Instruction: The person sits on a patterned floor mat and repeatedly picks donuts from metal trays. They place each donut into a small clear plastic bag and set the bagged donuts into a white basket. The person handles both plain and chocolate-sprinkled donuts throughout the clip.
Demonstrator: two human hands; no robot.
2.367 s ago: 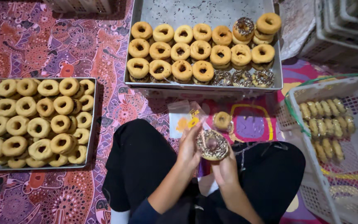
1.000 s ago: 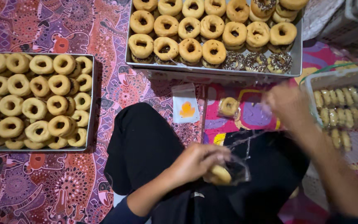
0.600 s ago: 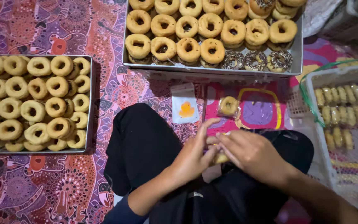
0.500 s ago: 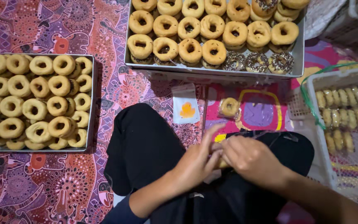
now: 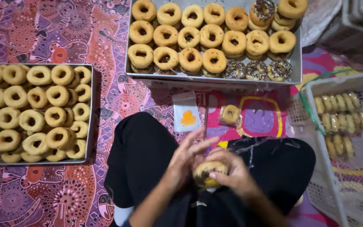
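Head view: bagged doughnut (image 5: 209,173) between hands

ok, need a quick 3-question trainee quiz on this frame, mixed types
1. True or false: both hands hold one donut over the lap.
2. Where are the sprinkled donuts? A) left tray B) front row of the top tray C) basket
3. What lies on the mat beside the lone wrapped donut?

Key: 1 true, left hand and right hand both touch it. 2 B. 3 a small clear bag with an orange print.
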